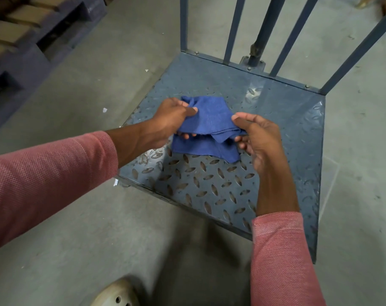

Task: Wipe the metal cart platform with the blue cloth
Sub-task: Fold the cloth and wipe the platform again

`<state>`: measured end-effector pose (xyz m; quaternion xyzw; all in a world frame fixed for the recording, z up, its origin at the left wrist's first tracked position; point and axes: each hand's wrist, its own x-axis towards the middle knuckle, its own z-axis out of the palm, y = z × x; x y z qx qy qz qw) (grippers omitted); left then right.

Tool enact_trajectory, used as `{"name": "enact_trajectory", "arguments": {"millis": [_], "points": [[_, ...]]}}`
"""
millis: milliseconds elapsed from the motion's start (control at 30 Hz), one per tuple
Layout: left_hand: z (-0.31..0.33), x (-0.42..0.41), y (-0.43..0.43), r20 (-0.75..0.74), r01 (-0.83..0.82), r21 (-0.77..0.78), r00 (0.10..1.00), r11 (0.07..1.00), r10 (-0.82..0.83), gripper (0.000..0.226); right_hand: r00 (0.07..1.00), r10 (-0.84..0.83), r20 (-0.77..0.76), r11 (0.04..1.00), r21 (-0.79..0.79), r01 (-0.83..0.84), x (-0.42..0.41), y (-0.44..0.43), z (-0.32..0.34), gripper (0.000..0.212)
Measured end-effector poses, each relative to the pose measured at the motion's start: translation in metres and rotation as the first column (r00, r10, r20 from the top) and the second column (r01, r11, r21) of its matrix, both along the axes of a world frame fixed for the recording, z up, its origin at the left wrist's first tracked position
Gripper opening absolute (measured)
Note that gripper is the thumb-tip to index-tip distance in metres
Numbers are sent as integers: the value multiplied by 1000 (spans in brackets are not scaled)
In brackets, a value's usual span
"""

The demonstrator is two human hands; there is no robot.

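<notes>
Both hands on the cloth (209,117). Left hand (168,120) pinches its left edge: thumb on top, fingers (186,135) curled under. Right hand (259,138) pinches the right corner between thumb and fingers. Cloth: blue, soft knit, folded in loose layers, lower flap hanging below my fingers over the platform (287,140); can't tell if it touches. Platform: blue-grey diamond-tread steel plate, tread worn rusty on the side nearer me. Upright bars (234,29) beyond my fingers. Concrete floor (99,217) all round.

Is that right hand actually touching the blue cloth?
Touching. The head view shows the right hand pinching the folded edge of the blue cloth between thumb and fingers, with no gap. The left hand grips the other end.
</notes>
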<state>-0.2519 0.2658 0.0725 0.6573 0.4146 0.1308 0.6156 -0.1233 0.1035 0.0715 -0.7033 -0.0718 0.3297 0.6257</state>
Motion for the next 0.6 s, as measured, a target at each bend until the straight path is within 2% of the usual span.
{"name": "enact_trajectory", "arguments": {"millis": [67,167,267,367,500,600], "points": [[1,-5,7,30,-42,-61,999,997,44,12,998,45,-51,998,37,-43,-1,-1,3,9],[-1,-15,13,11,-31,-173,999,984,34,19,995,90,-40,996,27,-89,-1,-2,2,11],[-6,-24,9,-119,18,-203,992,979,-43,32,988,153,34,977,-157,-146,1,-3,-6,13],[-8,-29,1,-231,56,-216,967,975,-107,35,963,211,167,921,-364,-139,2,-2,-18,15],[-4,-28,0,-262,80,-205,956,976,-133,42,951,225,214,924,-356,-139,0,-1,-19,16],[3,-26,-3,-274,94,-188,951,978,-144,44,929,200,311,943,-317,-97,0,-6,-15,13]]}}
